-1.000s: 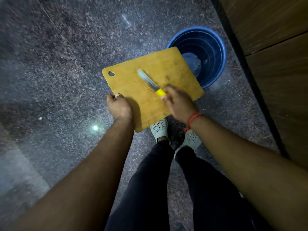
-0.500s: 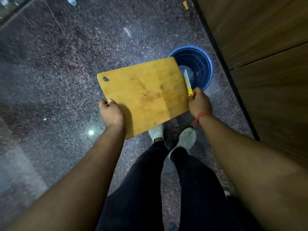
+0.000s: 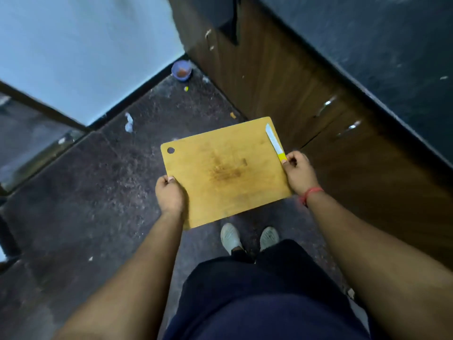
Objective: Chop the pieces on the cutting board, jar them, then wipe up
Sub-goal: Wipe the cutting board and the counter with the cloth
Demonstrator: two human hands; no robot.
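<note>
Standing on the dark speckled floor [image 3: 103, 192] beside brown wooden cabinets [image 3: 282, 77], a person carries the bamboo cutting board [image 3: 225, 170] level above their pale shoes [image 3: 230, 236], its stained middle lying between the two sets of fingers. Curled over the board's near-left edge, the left hand [image 3: 170, 196] grips it, while the right hand [image 3: 299, 174] grips the right edge together with the yellow-handled knife [image 3: 275, 143], whose blade points away past the fingertips, flat along the board.

The knife [image 3: 275, 141] handle is mostly hidden inside the right hand [image 3: 297, 171]; the far blue bowl [image 3: 181, 70] is blurred, its contents unreadable.
</note>
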